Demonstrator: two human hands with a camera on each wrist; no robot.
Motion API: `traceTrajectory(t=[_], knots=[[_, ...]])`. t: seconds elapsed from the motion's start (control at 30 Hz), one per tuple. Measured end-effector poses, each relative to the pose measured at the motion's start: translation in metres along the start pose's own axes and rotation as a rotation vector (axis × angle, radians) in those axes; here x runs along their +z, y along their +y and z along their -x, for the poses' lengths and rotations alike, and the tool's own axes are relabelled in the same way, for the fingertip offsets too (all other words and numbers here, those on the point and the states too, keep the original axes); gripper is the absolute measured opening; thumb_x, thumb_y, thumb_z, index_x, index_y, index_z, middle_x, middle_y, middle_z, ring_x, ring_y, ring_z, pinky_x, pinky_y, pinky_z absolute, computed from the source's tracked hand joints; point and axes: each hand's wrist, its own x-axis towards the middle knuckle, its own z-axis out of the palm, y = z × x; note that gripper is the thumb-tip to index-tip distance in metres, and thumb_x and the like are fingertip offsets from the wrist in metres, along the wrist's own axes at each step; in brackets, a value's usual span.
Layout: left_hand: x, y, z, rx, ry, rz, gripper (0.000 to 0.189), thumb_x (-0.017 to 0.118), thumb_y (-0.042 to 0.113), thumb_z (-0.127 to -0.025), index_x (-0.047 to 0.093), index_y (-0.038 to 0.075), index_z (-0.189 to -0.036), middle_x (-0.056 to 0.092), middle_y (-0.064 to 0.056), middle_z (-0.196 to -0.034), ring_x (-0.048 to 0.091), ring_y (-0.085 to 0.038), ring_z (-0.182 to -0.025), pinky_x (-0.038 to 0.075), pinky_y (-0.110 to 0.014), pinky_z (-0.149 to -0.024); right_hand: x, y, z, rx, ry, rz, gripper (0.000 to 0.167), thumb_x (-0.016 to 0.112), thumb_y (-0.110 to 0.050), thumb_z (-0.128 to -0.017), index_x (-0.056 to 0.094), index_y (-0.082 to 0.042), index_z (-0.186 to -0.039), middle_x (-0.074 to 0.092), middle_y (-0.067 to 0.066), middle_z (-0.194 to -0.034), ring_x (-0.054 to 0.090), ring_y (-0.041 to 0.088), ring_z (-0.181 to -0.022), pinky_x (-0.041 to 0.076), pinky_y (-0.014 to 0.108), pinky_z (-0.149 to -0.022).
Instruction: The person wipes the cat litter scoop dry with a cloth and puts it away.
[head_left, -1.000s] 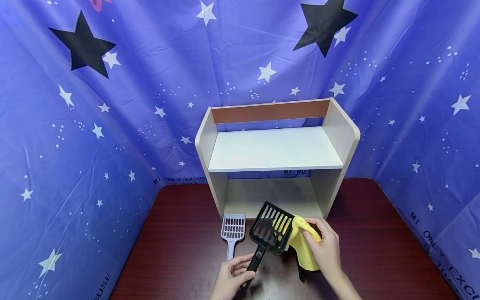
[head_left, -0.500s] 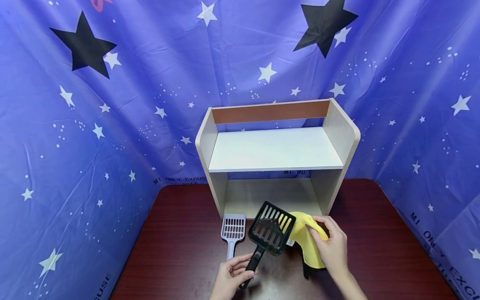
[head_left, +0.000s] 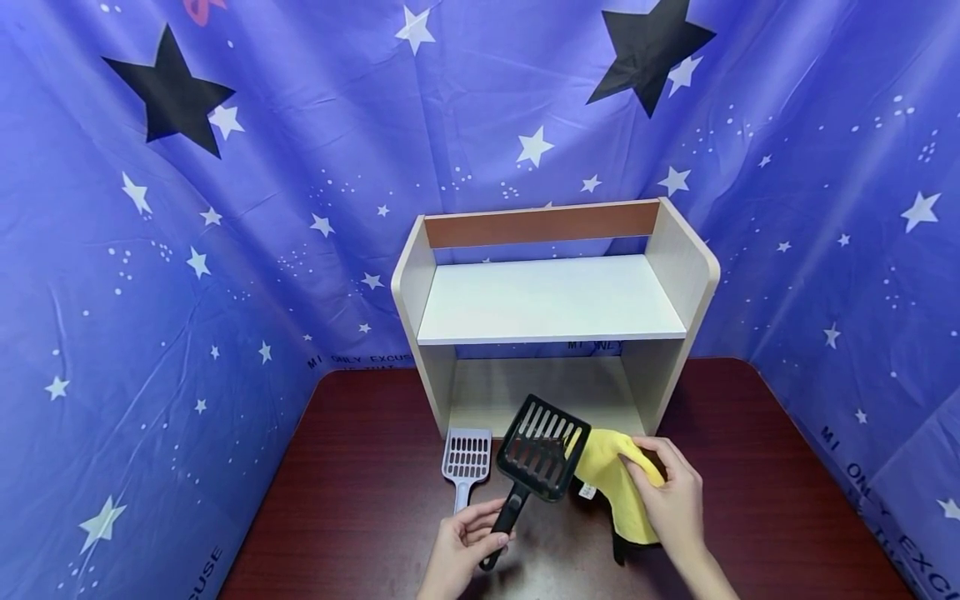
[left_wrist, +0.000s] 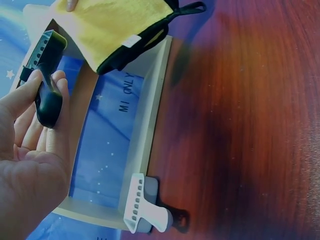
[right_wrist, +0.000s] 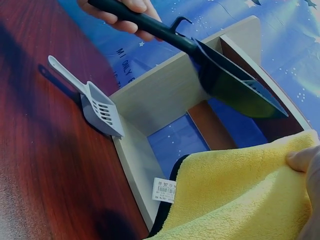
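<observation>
A black slotted litter scoop (head_left: 543, 447) is raised over the table, its handle gripped by my left hand (head_left: 467, 546). My right hand (head_left: 672, 500) pinches a yellow cloth (head_left: 617, 475) with a dark edge and a white tag (right_wrist: 164, 190). In the head view the cloth hangs just right of the scoop's head, and a bit of yellow shows through the slots. From the right wrist, the scoop (right_wrist: 235, 90) appears above the cloth with a gap between them. A second litter scoop, pale grey (head_left: 467, 460), lies on the table left of the black one.
A small two-tier shelf (head_left: 551, 300) stands at the back of the dark red-brown table (head_left: 360, 492). The grey scoop's head lies against the shelf's front left corner. A blue curtain (head_left: 300, 208) printed with stars hangs behind and on both sides.
My right hand has moved right with the cloth, drawing it away from the scoop's head, so less yellow shows through the slots. The left hand and black scoop have risen slightly.
</observation>
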Motion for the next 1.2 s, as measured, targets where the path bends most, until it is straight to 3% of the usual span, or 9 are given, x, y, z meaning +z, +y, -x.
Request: traceTrajectory(t=[0.3, 0.5, 0.57, 0.63, 0.8, 0.87, 0.93, 1.1, 1.2], knots=[[-0.003, 0.011, -0.008, 0.055, 0.006, 0.018, 0.05, 0.065, -0.006, -0.09, 0.045, -0.023, -0.132, 0.06, -0.043, -0.116, 0.074, -0.01, -0.093, 0.061, -0.025, -0.079, -0.004, 0.003, 0.005, -0.01, -0.012, 0.03, 0.034, 0.08, 0.015, -0.07, 0.073, -0.005, -0.097, 0.069, 0.002, -0.09, 0.057, -0.015, -0.086, 0.044, 0.0, -0.075], [-0.007, 0.023, -0.014, 0.046, 0.065, 0.029, 0.053, 0.069, -0.004, -0.088, 0.047, -0.02, -0.133, 0.077, -0.003, -0.107, 0.075, -0.013, -0.093, 0.061, -0.026, -0.079, -0.005, 0.003, 0.007, -0.012, -0.006, 0.03, 0.034, 0.08, 0.015, -0.07, 0.073, -0.005, -0.096, 0.069, 0.001, -0.09, 0.057, -0.015, -0.085, 0.044, 0.0, -0.075], [-0.009, 0.027, -0.017, 0.058, 0.074, 0.026, 0.053, 0.069, -0.004, -0.088, 0.047, -0.02, -0.133, 0.077, 0.004, -0.105, 0.075, -0.012, -0.092, 0.061, -0.027, -0.08, -0.005, 0.004, 0.008, -0.013, -0.005, 0.029, 0.035, 0.08, 0.016, -0.069, 0.073, -0.004, -0.096, 0.069, 0.0, -0.09, 0.057, -0.015, -0.085, 0.044, 0.0, -0.074], [-0.011, 0.03, -0.019, 0.074, 0.085, 0.018, 0.053, 0.069, -0.004, -0.088, 0.046, -0.021, -0.133, 0.077, 0.0, -0.105, 0.075, -0.012, -0.092, 0.061, -0.028, -0.08, -0.006, 0.004, 0.009, -0.013, -0.003, 0.032, 0.034, 0.08, 0.016, -0.069, 0.073, -0.004, -0.096, 0.068, -0.003, -0.09, 0.057, -0.015, -0.084, 0.044, 0.001, -0.074], [-0.015, 0.039, -0.026, 0.107, 0.126, -0.011, 0.052, 0.069, -0.005, -0.087, 0.049, -0.018, -0.134, 0.067, -0.035, -0.112, 0.075, -0.014, -0.092, 0.061, -0.031, -0.08, -0.007, 0.007, 0.01, -0.013, -0.008, 0.04, 0.034, 0.08, 0.017, -0.069, 0.073, -0.003, -0.096, 0.067, -0.007, -0.091, 0.056, -0.015, -0.083, 0.044, 0.001, -0.073], [-0.017, 0.043, -0.029, 0.134, 0.136, -0.031, 0.051, 0.068, -0.005, -0.087, 0.049, -0.017, -0.133, 0.062, -0.042, -0.113, 0.075, -0.015, -0.092, 0.061, -0.03, -0.08, -0.007, 0.008, 0.011, -0.017, -0.01, 0.045, 0.034, 0.08, 0.017, -0.069, 0.073, -0.003, -0.096, 0.067, -0.006, -0.091, 0.056, -0.016, -0.084, 0.044, 0.001, -0.074], [-0.019, 0.047, -0.032, 0.16, 0.144, -0.047, 0.05, 0.068, -0.005, -0.087, 0.051, -0.017, -0.133, 0.066, -0.036, -0.111, 0.075, -0.015, -0.092, 0.061, -0.028, -0.079, -0.007, 0.008, 0.011, -0.019, -0.012, 0.05, 0.034, 0.08, 0.017, -0.068, 0.072, -0.003, -0.095, 0.068, -0.005, -0.091, 0.056, -0.016, -0.084, 0.044, 0.001, -0.073], [-0.022, 0.056, -0.041, 0.207, 0.165, -0.071, 0.047, 0.069, -0.006, -0.087, 0.054, -0.015, -0.131, 0.076, -0.009, -0.106, 0.075, -0.012, -0.091, 0.061, -0.025, -0.078, -0.008, 0.008, 0.012, -0.016, -0.018, 0.062, 0.035, 0.081, 0.017, -0.068, 0.072, -0.004, -0.095, 0.068, -0.002, -0.091, 0.056, -0.017, -0.083, 0.044, 0.001, -0.071], [-0.023, 0.06, -0.046, 0.237, 0.169, -0.082, 0.047, 0.068, -0.007, -0.087, 0.053, -0.016, -0.131, 0.074, -0.021, -0.108, 0.074, -0.01, -0.091, 0.061, -0.024, -0.079, -0.009, 0.008, 0.012, -0.014, -0.021, 0.067, 0.034, 0.081, 0.016, -0.068, 0.072, -0.004, -0.095, 0.069, -0.001, -0.091, 0.056, -0.016, -0.083, 0.044, 0.001, -0.072]])
